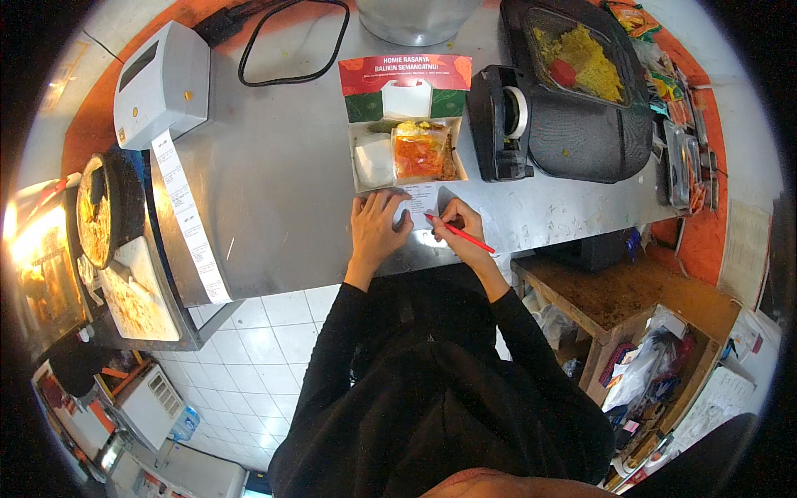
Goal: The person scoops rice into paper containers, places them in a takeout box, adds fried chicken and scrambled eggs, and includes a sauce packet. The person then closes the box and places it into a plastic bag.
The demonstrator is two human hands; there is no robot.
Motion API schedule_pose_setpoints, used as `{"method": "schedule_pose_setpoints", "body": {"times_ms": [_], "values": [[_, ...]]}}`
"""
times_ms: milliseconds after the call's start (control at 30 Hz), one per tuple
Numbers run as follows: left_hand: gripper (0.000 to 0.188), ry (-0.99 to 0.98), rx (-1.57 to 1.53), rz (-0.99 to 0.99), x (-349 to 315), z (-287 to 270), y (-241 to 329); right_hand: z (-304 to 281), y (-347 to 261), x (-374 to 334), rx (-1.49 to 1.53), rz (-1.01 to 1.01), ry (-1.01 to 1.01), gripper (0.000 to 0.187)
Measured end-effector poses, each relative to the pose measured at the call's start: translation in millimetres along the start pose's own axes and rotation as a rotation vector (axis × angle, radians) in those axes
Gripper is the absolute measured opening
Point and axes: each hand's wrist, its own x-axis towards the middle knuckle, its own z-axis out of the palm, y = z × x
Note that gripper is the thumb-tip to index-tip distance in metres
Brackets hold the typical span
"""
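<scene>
A small printed paper slip (422, 200) lies on the metal counter near its front edge. My left hand (378, 226) rests on the slip's left side, fingers stretched forward and thumb apart. In my right hand (465, 232) is a red pen (470, 239), pinched between the fingers, its tip on or just above the slip. Just beyond the slip stands an open cardboard food box (357, 170) with its printed lid raised. Inside it are a white wrapped portion (374, 161) on the left and orange-red food in clear wrap (420, 153) on the right.
A white label printer (162, 87) at the left trails a long paper strip (189, 217) over the counter (274, 183). Right of the box stand a black tape dispenser (501, 124) and a black container with yellow food (581, 70). A metal pot (417, 18) sits at the back.
</scene>
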Motion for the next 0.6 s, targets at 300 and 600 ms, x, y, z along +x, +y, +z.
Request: {"method": "schedule_pose_setpoints", "body": {"times_ms": [300, 600], "values": [[0.027, 0.037, -0.030, 0.048, -1, 0, -2, 5, -23, -2, 0.050, 0.015, 0.046, 0.027], [0.017, 0.303, -0.216, -0.038, 0, -20, -1, -94, -164, 128, -0.551, -0.562, 0.611, 0.032]]}}
